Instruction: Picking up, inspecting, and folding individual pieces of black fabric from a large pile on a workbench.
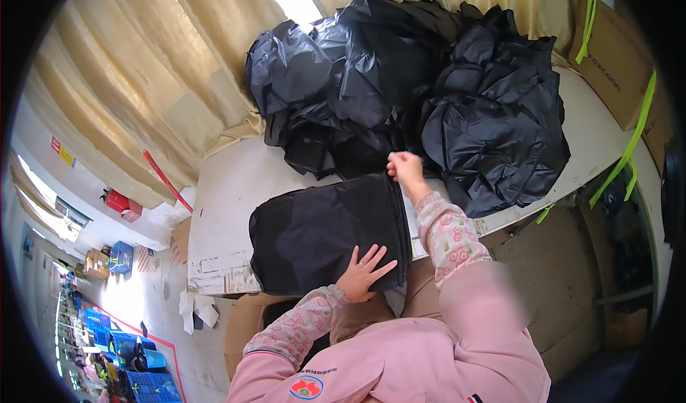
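On a white table (pixel 221 206), close to the person's lap, a flat black stack (pixel 321 221) of thin, sheet-like pieces lies with its near side at the table's near edge. The left hand (pixel 364 273) rests on its near right corner, palm down, fingers spread wide, pressing flat rather than gripping. The right hand (pixel 406 168) is at the far right corner, fingers curled in toward the thumb; whether it pinches a layer cannot be told.

Just beyond the stack, a large crumpled black heap (pixel 357 67) fills the far side of the table, close behind the stack's far edge. A second black heap (pixel 500 138) bulges to the right, near the right forearm, and reaches the table's near edge there. A tan curtain (pixel 157 67) hangs behind and to the left. At the far right, a cardboard box (pixel 607 67) stands beside a bright green strap (pixel 629 149).

Bare tabletop lies left of the stack, out to the table's left edge; to the right, only a narrow strip parts stack and second heap. Below the left edge, paper scraps (pixel 199 311) hang near the floor (pixel 193 364), with blue crates (pixel 153 387) farther left.
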Motion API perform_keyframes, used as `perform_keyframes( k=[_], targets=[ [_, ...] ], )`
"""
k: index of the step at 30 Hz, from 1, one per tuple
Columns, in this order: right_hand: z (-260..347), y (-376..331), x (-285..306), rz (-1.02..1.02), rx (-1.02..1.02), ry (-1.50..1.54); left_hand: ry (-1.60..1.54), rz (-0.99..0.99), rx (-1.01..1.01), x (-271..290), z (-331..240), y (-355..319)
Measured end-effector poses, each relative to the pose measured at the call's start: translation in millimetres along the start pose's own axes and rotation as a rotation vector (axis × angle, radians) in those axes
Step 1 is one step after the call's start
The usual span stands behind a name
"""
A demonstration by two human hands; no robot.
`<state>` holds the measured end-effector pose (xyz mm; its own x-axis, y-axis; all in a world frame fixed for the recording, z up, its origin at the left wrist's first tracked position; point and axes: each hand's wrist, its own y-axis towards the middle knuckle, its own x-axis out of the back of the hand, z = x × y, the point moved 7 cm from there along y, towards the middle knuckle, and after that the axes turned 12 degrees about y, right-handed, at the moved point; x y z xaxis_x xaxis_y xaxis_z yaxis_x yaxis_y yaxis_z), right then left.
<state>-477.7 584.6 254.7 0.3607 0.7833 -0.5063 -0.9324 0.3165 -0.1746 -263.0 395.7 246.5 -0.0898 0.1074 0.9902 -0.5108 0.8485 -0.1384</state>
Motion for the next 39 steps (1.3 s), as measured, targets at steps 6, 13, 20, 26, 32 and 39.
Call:
perform_keyframes(
  k=[6, 13, 20, 26, 32, 39],
  targets=[
    [40.5, 1.7, 17.2, 0.085, 0.505, -0.461, 0.003, -0.041, -0.037, 4.7, -5.0, 8.9],
    [-11.6, -80.6, -1.2, 0.414, 0.711, -0.825, -0.057, -0.080, -0.027, -1.4, 1.1, 8.0],
    [74.6, -106.6, 91.2, -0.162, 0.958, -0.694, 0.024, 0.006, 0.018, -2.6, 10.5, 9.8],
    [136.1, -34.1, 216.4, -0.402, 0.388, 0.364, 0.011, 0.012, 0.008, -3.7, 14.4, 11.1],
    [209.9, 9.8, 194.1, -0.362, 0.069, 0.657, -0.081, 0.044, -0.033, -10.2, 22.5, 6.4],
    [244.6, 26.9, 174.6, -0.134, 0.340, 0.401, -0.175, 0.094, -0.036, 3.4, 22.3, 13.0]
  ],
)
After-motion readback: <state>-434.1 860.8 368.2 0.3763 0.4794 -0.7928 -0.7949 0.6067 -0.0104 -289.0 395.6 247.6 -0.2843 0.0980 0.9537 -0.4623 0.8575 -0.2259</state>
